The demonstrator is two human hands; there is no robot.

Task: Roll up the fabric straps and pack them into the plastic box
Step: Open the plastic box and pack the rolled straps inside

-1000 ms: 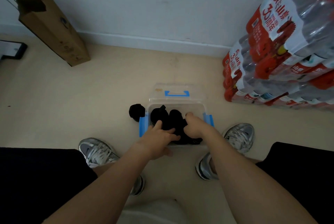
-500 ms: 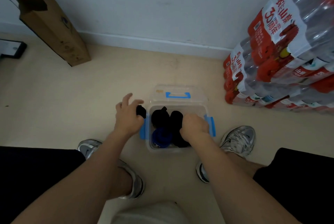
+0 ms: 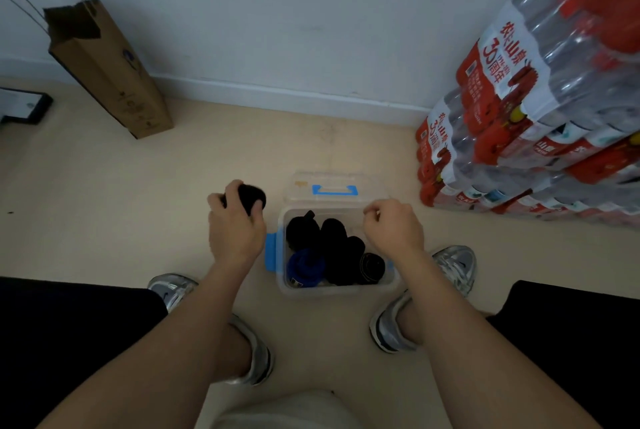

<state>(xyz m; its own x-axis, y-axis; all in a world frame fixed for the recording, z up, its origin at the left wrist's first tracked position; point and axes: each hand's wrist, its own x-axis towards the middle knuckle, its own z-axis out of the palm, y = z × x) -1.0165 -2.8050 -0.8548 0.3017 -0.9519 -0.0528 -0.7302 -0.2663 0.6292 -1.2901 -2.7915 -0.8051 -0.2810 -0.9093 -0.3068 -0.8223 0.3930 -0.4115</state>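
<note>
Floor: beige floor (image 3: pixel 104 203), plastic box (image 3: pixel 337 291) open between the shoes.
Left: left hand (image 3: pixel 235 234) is up off the floor now, gripping a black rolled strap (image 3: pixel 251 198) just left of the box.
Right: right hand (image 3: pixel 393 229) has lifted clear of the box, fingers curled, nothing seen in them.
Inside: black rolls (image 3: pixel 332 245) and one blue roll (image 3: pixel 306 266), packed close.
Meaning: probably the last loose roll, ready to go in.

Black strap roll (image 3: pixel 250 196) half hidden in left hand's (image 3: pixel 235 231) grip; bottled-water packs (image 3: pixel 540 117) cut by right edge.
</note>
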